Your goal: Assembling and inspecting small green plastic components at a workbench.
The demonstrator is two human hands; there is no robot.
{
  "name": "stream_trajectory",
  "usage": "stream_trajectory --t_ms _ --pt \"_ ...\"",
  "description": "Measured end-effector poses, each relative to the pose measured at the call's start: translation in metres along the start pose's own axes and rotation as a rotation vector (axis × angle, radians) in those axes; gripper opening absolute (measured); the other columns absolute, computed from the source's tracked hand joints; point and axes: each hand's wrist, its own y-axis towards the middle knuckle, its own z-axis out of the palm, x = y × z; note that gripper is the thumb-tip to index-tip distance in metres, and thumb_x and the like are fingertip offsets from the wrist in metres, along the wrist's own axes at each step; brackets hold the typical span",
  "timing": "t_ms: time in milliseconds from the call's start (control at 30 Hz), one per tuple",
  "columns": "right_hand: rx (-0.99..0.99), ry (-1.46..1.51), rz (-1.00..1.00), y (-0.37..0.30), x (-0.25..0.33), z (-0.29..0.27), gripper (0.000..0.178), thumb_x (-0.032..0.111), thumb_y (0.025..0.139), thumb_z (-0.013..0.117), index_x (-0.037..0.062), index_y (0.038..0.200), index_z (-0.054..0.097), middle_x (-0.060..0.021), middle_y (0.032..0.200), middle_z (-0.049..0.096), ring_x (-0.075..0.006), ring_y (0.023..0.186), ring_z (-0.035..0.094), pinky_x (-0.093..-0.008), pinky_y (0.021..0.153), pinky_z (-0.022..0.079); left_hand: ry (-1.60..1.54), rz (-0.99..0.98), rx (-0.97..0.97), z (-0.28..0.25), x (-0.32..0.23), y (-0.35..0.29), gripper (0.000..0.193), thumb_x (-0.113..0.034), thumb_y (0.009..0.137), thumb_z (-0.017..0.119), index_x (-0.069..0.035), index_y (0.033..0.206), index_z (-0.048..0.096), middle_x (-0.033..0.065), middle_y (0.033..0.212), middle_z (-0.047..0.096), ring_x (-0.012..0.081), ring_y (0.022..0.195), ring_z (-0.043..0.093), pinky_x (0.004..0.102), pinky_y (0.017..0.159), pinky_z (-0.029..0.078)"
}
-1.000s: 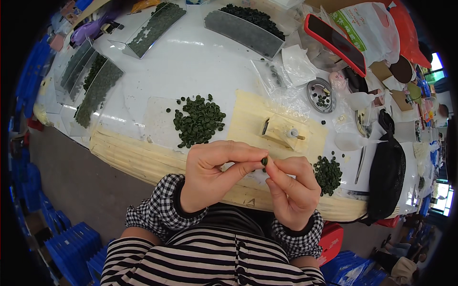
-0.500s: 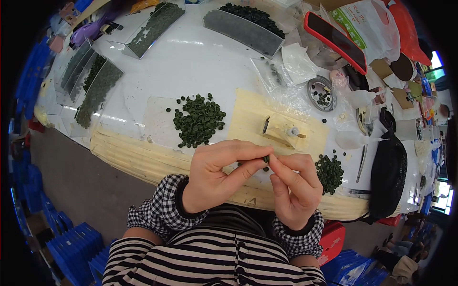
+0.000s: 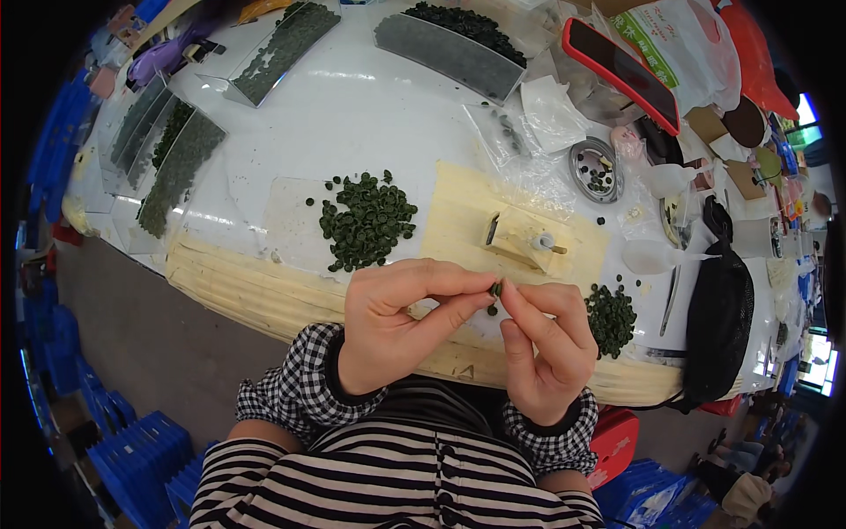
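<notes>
The left hand [image 3: 381,331] pinched a small green disc [image 3: 496,289], partly covered; whether the half-curled right hand [image 3: 553,357] also gripped it could not be told.

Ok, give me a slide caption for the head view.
Left hand pinches a small green disc, right hand alongside, between a larger green pile and a smaller green pile.
</notes>
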Motion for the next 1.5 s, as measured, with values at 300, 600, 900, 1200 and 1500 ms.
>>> stream_trajectory --t_ms 300,600,900,1200,1500 --pt "0.018 0.029 -0.008 -0.0007 -0.0013 0.0006 0.034 -0.002 0.076 0.072 0.0018 0.109 0.072 -0.0098 0.097 0.068 -0.0235 0.082 0.062 -0.0313 0.072 0.048 -0.032 -0.041 -0.016 -0.0004 0.0005 -0.0011 0.02 0.005 0.081 0.072 0.002 0.1 0.072 0.0121 0.09 0.072 0.0142 0.08 0.069 0.0237 0.073 0.055" --pt "0.005 0.006 0.002 -0.0011 -0.001 0.001 0.035 -0.003 0.075 0.073 0.0011 0.109 0.071 -0.0105 0.097 0.067 -0.024 0.083 0.062 -0.0317 0.072 0.048 0.116 0.083 0.018 -0.0007 0.0008 0.0 0.022 0.006 0.082 0.07 0.003 0.104 0.07 0.015 0.094 0.072 0.0166 0.081 0.07 0.0248 0.072 0.055" --pt "0.004 -0.015 0.022 -0.0012 -0.0035 0.0012 0.037 -0.004 0.072 0.074 0.001 0.109 0.071 -0.0102 0.097 0.066 -0.0248 0.083 0.061 -0.032 0.073 0.049 0.174 0.128 0.048 0.0034 0.002 0.0006 0.028 0.008 0.083 0.067 0.004 0.11 0.068 0.0167 0.096 0.072 0.0194 0.083 0.071 0.0256 0.071 0.056" --pt "0.044 -0.121 -0.04 0.0011 -0.0073 -0.001 0.038 -0.004 0.07 0.074 0.0022 0.107 0.072 -0.0087 0.094 0.066 -0.0249 0.082 0.061 -0.0323 0.071 0.049 0.169 0.092 0.076 0.0025 0.0035 -0.0009 0.028 0.008 0.084 0.066 0.004 0.112 0.067 0.0172 0.094 0.072 0.0181 0.081 0.071 0.0251 0.07 0.055" --pt "0.023 0.032 0.062 -0.0007 -0.0031 -0.0029 0.034 -0.002 0.076 0.072 0.0031 0.11 0.072 -0.0097 0.097 0.067 -0.0236 0.085 0.061 -0.0305 0.074 0.048 -0.009 -0.003 0.031 0.0027 0.0036 -0.0012 0.024 0.006 0.085 0.067 0.003 0.109 0.07 0.0148 0.094 0.073 0.0146 0.082 0.07 0.0237 0.073 0.055"
